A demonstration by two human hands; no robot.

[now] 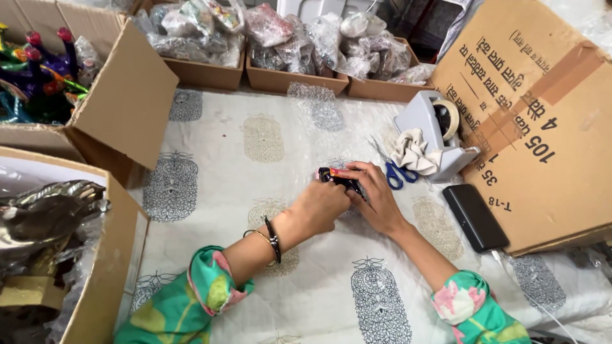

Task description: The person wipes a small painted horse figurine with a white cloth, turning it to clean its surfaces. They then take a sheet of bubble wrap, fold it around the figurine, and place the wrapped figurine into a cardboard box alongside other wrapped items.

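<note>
Both forearms emerge from loose green sleeves printed with pink and yellow floral shapes, gathered near the elbow, and the left wrist carries a thin gold bangle (pixel 258 235) beside a black bracelet (pixel 274 239).

A small dark, red-patterned item (pixel 340 179), perhaps wrapped, lies flat on the printed cloth.

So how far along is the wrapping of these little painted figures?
Looks partway. Done: three trays along the back hold plastic-wrapped bundles. In hand: the left hand and right hand both grip one small dark painted item over the printed cloth, by the tape dispenser. Left: unwrapped colourful figures fill the box at left.
</note>
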